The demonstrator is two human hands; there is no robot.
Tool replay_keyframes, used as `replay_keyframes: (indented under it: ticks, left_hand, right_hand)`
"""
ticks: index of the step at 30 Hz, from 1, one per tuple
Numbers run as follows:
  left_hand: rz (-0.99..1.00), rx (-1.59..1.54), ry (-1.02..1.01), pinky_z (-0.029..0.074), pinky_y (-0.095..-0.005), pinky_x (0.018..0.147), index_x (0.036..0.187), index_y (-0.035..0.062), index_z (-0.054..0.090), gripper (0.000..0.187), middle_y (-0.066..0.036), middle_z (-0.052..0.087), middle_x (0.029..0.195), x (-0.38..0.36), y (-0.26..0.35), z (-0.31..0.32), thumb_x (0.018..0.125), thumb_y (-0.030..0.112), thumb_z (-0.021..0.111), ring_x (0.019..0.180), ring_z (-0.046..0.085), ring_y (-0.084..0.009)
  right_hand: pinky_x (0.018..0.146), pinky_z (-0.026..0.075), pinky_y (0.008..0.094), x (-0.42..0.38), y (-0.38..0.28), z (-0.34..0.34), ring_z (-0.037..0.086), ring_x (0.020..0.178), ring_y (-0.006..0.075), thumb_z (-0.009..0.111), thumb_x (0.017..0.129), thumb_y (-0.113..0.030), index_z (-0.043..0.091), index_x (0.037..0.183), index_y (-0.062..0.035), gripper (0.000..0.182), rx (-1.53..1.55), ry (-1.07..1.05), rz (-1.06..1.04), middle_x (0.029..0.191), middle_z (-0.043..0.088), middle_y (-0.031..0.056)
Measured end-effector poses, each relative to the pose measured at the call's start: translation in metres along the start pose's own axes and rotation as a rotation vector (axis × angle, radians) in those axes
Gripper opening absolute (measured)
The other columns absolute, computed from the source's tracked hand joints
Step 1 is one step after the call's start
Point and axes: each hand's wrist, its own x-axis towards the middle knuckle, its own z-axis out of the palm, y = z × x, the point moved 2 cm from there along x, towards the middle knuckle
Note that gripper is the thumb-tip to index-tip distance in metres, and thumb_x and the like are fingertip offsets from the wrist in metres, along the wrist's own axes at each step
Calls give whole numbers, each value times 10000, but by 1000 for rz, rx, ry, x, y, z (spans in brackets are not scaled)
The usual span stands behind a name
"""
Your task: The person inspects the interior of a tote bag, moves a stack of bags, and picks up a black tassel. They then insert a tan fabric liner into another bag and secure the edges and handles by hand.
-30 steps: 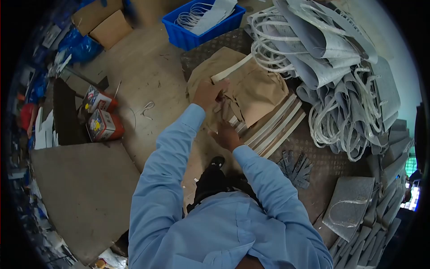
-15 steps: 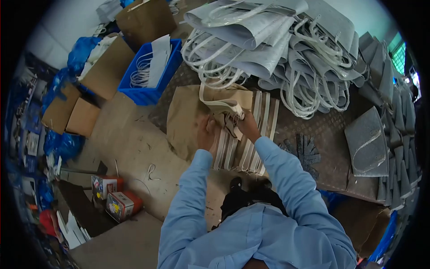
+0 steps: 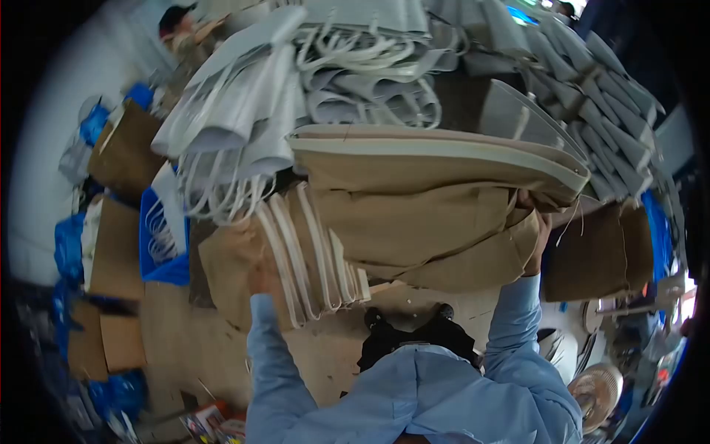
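Observation:
My right hand (image 3: 542, 231) grips the right end of a large tan fabric piece (image 3: 414, 214), which has a pale strip along its upper edge and loose threads at the right corner. The piece hangs in folds, stretched across in front of me. At the left, my left hand (image 3: 264, 275) is against a stack of tan fabric pieces with white edge strips (image 3: 299, 255). That hand is smeared by motion, and its fingers cannot be made out.
Grey folded sheets with white cord handles (image 3: 355, 52) are piled at the back. More grey pieces (image 3: 599, 111) stand at the right. A blue bin (image 3: 164, 271) and cardboard boxes (image 3: 122, 344) lie left. A fan (image 3: 597, 392) stands lower right; another person (image 3: 185, 37) is far left.
My view has turned right. My right hand has moved far to the right and now holds a spread tan fabric piece. My left hand has moved left, away from the right.

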Motion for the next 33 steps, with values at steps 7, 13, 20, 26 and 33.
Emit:
replay_keyframes:
  ticks: [7,13,20,26,33]
  left_hand:
    - [1221,-172,16,249,-464,1091,1377,32,385,756,-170,485,1332,-145,428,-1,808,433,681,1310,383,-327]
    - [1130,19,-1096,500,-405,752,1022,73,609,429,-47,649,841,-219,529,166,767,410,686,801,648,-269]
    - [1851,307,-726,502,-367,571,819,84,591,114,-69,611,706,-335,613,294,785,193,598,676,651,-245]
    - [2119,140,-491,493,-356,664,754,94,559,70,-38,571,692,-387,642,366,743,163,569,715,631,-194]
    - [1518,-266,-505,470,-399,875,1045,32,618,282,-124,616,1024,-247,692,403,809,172,683,948,591,-288]
  right_hand:
    - [834,489,313,-17,-36,-152,611,930,194,596,803,40,610,1066,38,263,117,-310,-9,1064,629,93]
    - [928,450,347,-34,-94,-330,563,1076,211,802,655,-154,460,1273,25,728,-288,-164,-1,1186,575,131]
    - [1052,334,465,-33,-189,-390,414,1284,331,805,651,-375,285,1436,-71,989,-1346,-474,-179,1385,432,153]
    - [636,497,447,4,-99,-421,624,743,373,666,755,-170,565,1161,-95,424,-1455,-317,88,808,646,178]
    - [639,486,508,-23,-4,-535,604,733,447,559,768,-152,649,872,-41,176,-1467,121,419,749,611,265]
